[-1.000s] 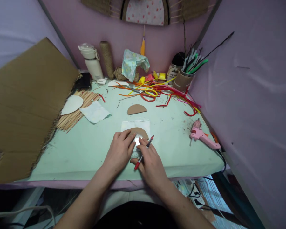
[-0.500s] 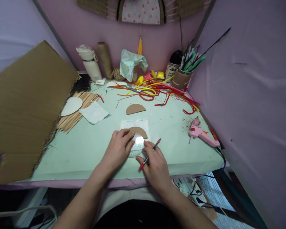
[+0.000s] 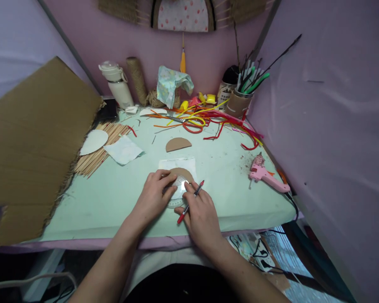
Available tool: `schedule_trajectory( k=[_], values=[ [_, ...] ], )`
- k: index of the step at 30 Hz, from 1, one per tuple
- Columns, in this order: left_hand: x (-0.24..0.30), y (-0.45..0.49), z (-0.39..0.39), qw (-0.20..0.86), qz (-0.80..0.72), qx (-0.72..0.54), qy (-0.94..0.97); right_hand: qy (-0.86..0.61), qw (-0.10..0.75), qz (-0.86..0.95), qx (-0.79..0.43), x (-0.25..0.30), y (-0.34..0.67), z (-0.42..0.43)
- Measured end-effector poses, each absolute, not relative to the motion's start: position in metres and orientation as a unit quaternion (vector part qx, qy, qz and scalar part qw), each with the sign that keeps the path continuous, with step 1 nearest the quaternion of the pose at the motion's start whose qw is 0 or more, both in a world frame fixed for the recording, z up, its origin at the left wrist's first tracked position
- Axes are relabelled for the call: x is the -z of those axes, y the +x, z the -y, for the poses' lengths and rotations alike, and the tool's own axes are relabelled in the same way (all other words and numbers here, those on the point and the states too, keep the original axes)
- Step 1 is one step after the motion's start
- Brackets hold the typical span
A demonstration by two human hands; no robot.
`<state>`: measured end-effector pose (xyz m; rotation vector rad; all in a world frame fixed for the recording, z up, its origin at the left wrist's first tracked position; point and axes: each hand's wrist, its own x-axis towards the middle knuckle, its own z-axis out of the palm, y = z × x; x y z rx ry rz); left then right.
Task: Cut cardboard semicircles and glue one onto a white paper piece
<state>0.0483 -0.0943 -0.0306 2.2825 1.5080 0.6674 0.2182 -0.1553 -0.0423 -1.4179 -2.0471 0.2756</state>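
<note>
My left hand (image 3: 155,192) holds down a clear round protractor (image 3: 176,203), its thumb and fingers pressing on the left side. Under the protractor's upper edge lies a brown cardboard half-disc (image 3: 182,171), partly covered, on a white sheet (image 3: 180,162). In my right hand (image 3: 202,219) a red-ended pen (image 3: 182,214) lies slantwise between the fingers, while fingertips of this hand touch the protractor's right side. A second cardboard half-disc (image 3: 178,144) lies flat just beyond the sheet.
Scissors (image 3: 194,124) lie among coloured pipe cleaners (image 3: 221,115) at the back. A pink glue gun (image 3: 267,176) rests at the right. Thin wooden sticks (image 3: 93,162) and a large cardboard sheet (image 3: 41,139) occupy the left. A bottle (image 3: 119,90) stands behind.
My right hand has moved left with the pen, bringing its fingers onto the protractor. The left hand stays at the protractor's left side; the view has shifted slightly.
</note>
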Motion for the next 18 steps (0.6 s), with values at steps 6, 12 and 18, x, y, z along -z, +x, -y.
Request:
schedule_trajectory(
  k=[6, 12, 18],
  values=[
    [0.0299, 0.0457, 0.0917, 0.157, -0.531, -0.223, 0.802, -0.538, 0.314, 0.777, -0.091, 0.0454, 0.2178, 0.1552],
    [0.0284, 0.0470, 0.0908, 0.145, -0.546, -0.205, 0.799, -0.536, 0.320, 0.774, -0.104, 0.0449, 0.2190, 0.1558],
    [0.0276, 0.0470, 0.0882, 0.150, -0.541, -0.207, 0.801, -0.544, 0.326, 0.763, -0.124, 0.0438, 0.2190, 0.1560]
  ],
)
